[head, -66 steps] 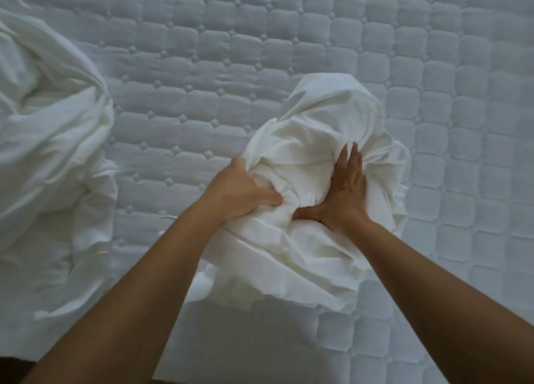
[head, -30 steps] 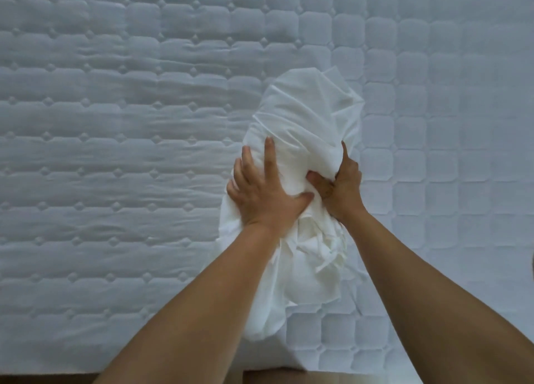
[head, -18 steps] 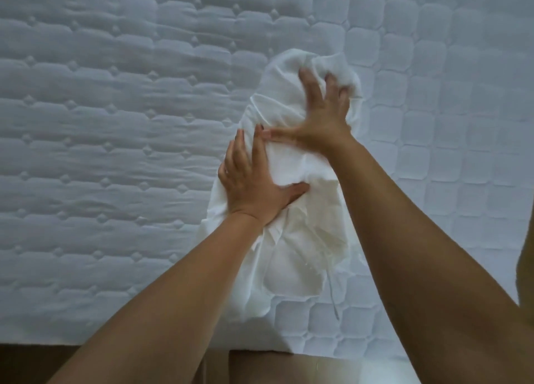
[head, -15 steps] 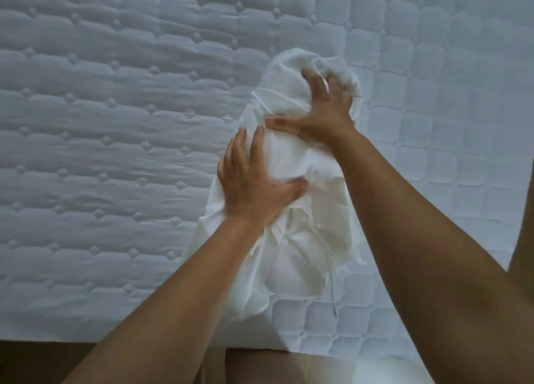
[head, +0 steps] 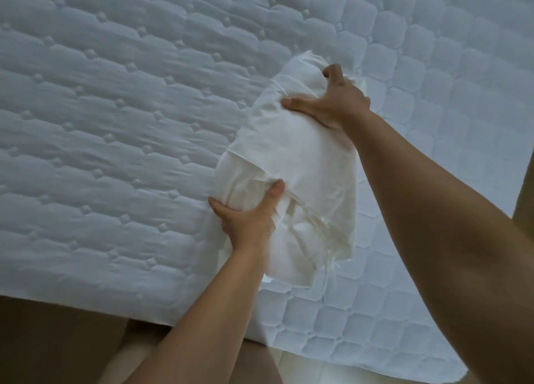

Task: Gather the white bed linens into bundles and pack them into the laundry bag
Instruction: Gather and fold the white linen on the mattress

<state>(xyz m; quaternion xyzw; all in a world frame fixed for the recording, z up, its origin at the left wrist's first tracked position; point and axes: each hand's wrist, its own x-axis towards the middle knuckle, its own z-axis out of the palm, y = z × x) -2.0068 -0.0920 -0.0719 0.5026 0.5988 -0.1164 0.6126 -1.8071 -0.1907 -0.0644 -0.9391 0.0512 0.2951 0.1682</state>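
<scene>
A quilted mattress fills most of the view, its near edge ending over a dark brown surface. One white linen bundle lies close to that edge, right of centre, its long axis running away from the person and leaning slightly right. Two hands hold it: the left hand grips the near left side, thumb on top; the right hand clutches the far end

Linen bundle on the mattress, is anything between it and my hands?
Nothing visible does. The left hand grips the linen bundle at its near end and the right hand grips its far end, on the mattress. Where it goes next is out of view.
</scene>
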